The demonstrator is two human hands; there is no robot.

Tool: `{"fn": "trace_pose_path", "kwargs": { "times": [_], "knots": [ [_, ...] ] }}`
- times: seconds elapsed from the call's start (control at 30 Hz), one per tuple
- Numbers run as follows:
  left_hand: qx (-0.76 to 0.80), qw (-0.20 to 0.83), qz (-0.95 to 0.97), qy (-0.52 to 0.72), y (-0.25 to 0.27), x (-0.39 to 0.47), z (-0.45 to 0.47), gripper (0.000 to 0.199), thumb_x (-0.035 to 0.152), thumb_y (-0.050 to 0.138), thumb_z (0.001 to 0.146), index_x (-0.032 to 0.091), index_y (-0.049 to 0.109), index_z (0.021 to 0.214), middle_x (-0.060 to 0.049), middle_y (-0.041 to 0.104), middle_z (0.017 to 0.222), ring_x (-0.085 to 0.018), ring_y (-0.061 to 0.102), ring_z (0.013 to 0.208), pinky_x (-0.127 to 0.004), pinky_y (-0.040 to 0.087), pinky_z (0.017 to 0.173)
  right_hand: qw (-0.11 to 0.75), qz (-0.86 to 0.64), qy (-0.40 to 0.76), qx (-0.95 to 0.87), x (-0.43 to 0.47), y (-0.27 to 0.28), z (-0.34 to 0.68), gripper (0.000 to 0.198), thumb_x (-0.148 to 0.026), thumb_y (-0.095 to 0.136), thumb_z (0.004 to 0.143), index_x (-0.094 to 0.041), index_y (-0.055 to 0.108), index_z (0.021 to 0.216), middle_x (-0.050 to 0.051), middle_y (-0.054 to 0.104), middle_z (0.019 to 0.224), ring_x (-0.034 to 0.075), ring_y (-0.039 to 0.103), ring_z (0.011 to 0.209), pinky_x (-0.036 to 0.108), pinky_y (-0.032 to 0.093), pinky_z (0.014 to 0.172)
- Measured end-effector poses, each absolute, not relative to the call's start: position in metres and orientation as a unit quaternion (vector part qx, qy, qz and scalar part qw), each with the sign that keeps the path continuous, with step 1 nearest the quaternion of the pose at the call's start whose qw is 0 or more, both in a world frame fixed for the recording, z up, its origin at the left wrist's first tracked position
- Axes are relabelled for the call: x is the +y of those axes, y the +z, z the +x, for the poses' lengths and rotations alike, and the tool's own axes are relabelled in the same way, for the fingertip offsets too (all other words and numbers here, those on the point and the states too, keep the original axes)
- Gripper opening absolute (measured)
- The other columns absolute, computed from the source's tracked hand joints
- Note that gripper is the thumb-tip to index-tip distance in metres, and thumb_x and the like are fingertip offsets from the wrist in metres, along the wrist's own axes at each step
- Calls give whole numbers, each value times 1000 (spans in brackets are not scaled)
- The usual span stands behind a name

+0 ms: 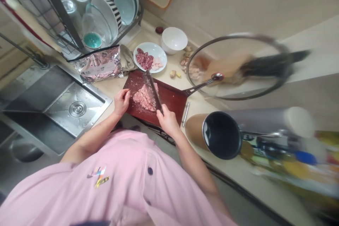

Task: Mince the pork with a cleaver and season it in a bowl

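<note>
sink (62, 96): bare metal, shiny, wet-looking. packet (99, 66): crinkled foil look, glossy. cutting board (172, 99): seems wood, smooth, slight sheen. cleaver (153, 91): metal blade, dull, smeared. minced meat (142, 99): rough, moist. white bowl (174, 39): smooth, glossy, ceramic look. shirt (124, 169): matt cloth, soft folds. counter (197, 105): smooth, low sheen.

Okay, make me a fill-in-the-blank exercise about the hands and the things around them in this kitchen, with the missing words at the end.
1. The knife is held in the person's ____ hand.
2. Minced ____ lies on the cutting board.
3. The person's shirt is ____ in colour.
4. The sink is nearer the ____ hand.

Missing words: right; meat; pink; left.
</note>
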State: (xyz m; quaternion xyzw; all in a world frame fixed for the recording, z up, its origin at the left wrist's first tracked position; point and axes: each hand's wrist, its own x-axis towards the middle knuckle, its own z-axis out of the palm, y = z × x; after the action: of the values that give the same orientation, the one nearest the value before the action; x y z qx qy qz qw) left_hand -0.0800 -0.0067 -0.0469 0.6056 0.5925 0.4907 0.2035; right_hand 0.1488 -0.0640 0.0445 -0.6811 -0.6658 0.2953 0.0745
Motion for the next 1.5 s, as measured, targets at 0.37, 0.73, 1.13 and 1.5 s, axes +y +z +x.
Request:
{"fn": "trace_pose_path", "kwargs": {
  "times": [0.37, 0.73, 1.13, 1.5],
  "knots": [
    [599, 200, 608, 480, -45, -9, -79, 25, 37, 48, 93, 17, 64, 92, -6, 67, 83, -16, 61, 76, -29, 48, 74, 52, -649, 310, -693, -61, 42, 151, 26, -33, 41, 91, -20, 57, 106, 8, 67, 77, 23, 63, 69, 27, 40, 63],
    [600, 203, 602, 487, -48, -8, -79, 25, 36, 48, 93, 17, 64, 93, -7, 68, 86, -17, 63, 80, -30, 49, 76, 65, -630, 303, -712, -65, 42, 144, 34, -35, 37, 93, -18, 56, 115, 10, 69, 82, 24, 65, 75, 28, 42, 66],
    [598, 190, 612, 482, -48, -8, -79, 25, 36, 49, 93, 16, 64, 93, -7, 68, 85, -16, 62, 78, -29, 49, 75, 25, -641, 280, -714, -56, 38, 159, 27, -31, 39, 91, -18, 57, 107, 8, 67, 75, 24, 63, 69, 28, 39, 62],
    [593, 180, 619, 482, -49, -7, -80, 25, 36, 49, 93, 16, 64, 91, -6, 68, 83, -15, 62, 75, -28, 49, 73, 71, -638, 273, -716, -61, 32, 162, 28, -35, 37, 93, -19, 56, 106, 7, 66, 74, 23, 62, 66, 28, 38, 62]
  ]
}}
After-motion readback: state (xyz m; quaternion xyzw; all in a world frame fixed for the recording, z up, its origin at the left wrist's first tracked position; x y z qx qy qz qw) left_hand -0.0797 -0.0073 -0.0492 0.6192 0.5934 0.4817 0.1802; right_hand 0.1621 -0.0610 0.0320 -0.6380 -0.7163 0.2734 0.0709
